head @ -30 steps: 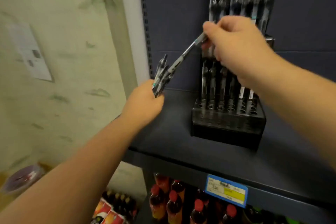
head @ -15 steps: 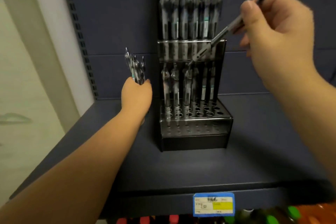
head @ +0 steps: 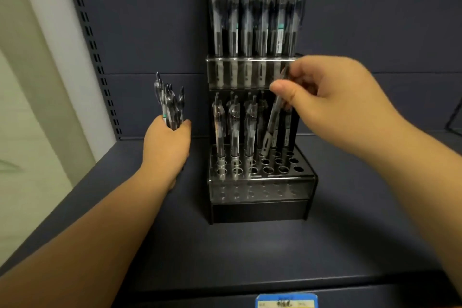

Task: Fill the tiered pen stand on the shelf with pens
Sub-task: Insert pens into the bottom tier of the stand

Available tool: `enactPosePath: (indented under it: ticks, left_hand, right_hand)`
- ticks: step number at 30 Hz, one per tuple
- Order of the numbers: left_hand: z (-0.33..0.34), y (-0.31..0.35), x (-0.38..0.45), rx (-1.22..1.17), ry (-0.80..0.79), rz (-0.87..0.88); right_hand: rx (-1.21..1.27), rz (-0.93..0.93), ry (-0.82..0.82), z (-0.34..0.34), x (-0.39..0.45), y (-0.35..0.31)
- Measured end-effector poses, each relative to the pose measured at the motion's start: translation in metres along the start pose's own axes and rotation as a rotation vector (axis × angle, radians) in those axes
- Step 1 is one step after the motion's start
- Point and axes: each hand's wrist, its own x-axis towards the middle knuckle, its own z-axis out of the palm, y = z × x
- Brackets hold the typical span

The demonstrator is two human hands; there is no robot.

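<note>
stand (head: 260, 182) bottom tier half full; right hand (head: 335, 97) pinches a tilted pen (head: 273, 122), needs its tip dropped into a free hole, left hand (head: 166, 142) grips spares (head: 168, 105)

No text can be read. The blue-and-white price tag (head: 287, 300) on the shelf (head: 250, 245) edge carries print too blurred to make out. The small labels on the pens (head: 252, 20) are likewise illegible.

left hand (head: 166, 144): bare, no rings | right hand (head: 332, 100): bare | forearms: bare, no sleeves showing
</note>
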Motion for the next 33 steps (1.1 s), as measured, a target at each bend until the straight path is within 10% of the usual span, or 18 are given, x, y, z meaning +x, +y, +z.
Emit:
enactPosePath:
  ticks: [33]
  left_hand:
    - [-0.004, 0.009, -0.008, -0.02, -0.05, -0.01]
  right_hand:
    - [-0.142, 0.103, -0.103, 0.025, -0.016, -0.008]
